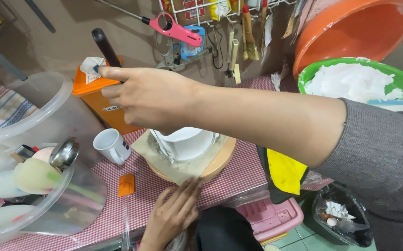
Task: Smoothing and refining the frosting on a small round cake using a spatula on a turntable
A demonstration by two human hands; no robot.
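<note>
Both hands worked over a cake on a turntable: the right hand [148, 95], reaching across from the grey-sleeved arm, was clenched around a black-handled tool [106, 47] whose lower part was hidden behind the fingers, while the left hand [172, 211] lay open and flat with its fingertips touching the front edge of the turntable [218, 162]. Up and to the right of the right arm leaned a big orange basin [350, 32], and just below it sat a green bowl [313, 69] full of white cream. Left of both hands stood clear plastic tubs [48, 186] stuffed with utensils. Directly under the right hand stood the white frosted cake [187, 142] on a sheet of paper atop the wooden turntable. Behind the right hand's knuckles stood an orange container [104, 109]. Below the right forearm hung a yellow scraper [283, 171] at the table edge. Between the tubs and the cake sat a white mug [110, 145], and just left of the left hand lay a small orange spatula [126, 185] on the red-checked cloth [238, 179].
</note>
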